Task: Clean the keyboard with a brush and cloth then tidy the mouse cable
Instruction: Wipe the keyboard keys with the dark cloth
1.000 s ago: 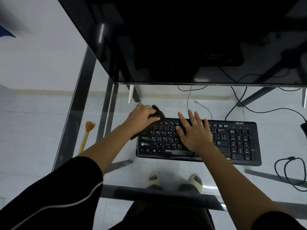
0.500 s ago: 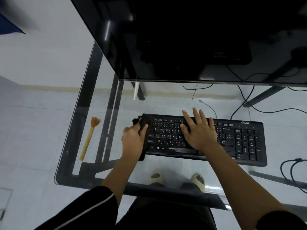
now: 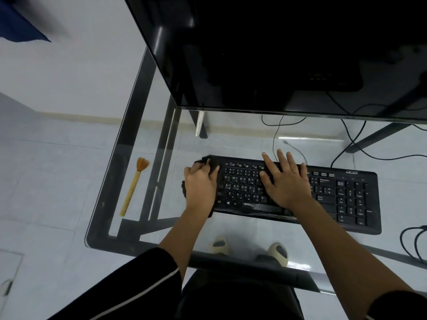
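Observation:
A black keyboard [image 3: 342, 195] lies on the glass desk [image 3: 161, 229]. My left hand [image 3: 200, 184] presses a dark cloth [image 3: 204, 160] against the keyboard's left end; the cloth sticks out above and below the hand. Flat on the middle keys rests my right hand [image 3: 285, 181], fingers spread, holding the keyboard down. A wooden brush [image 3: 134, 185] with orange bristles lies on the glass to the left, apart from both hands. A looped black cable [image 3: 413, 241] shows at the right edge; the mouse is out of view.
A large black monitor [image 3: 277, 54] overhangs the back of the desk. Loose cables [image 3: 360, 148] run behind the keyboard. Through the glass I see the desk's dark frame, my feet in slippers [image 3: 220, 245] and a pale tiled floor.
My left hand with the cloth has slid from the keyboard's top-left keys down along its left edge. The right hand has stayed on the keys. The camera view has shifted.

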